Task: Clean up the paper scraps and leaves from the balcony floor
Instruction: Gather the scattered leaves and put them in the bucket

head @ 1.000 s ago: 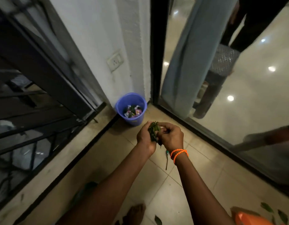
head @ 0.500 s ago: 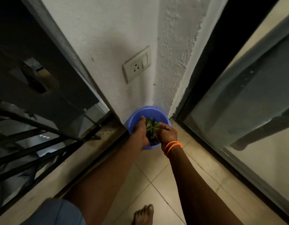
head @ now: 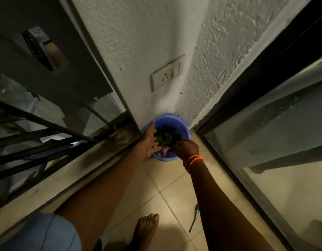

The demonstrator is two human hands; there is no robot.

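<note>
Leaves point(head: 165, 137) fill the round blue plastic bin point(head: 183, 130) in the floor's wall corner; left hand point(head: 149, 141), fingers spread, steadies its rim while right hand point(head: 186, 149) reaches in, fingers' state hidden

We're on a home balcony: a tiled floor point(head: 167, 180) runs between a dark metal railing point(head: 48, 138) and a sliding glass door point(head: 276, 134), with a rough plastered wall point(head: 147, 42) carrying a wall socket point(head: 165, 75), a blue bucket point(head: 181, 127) tucked in the corner.
</note>
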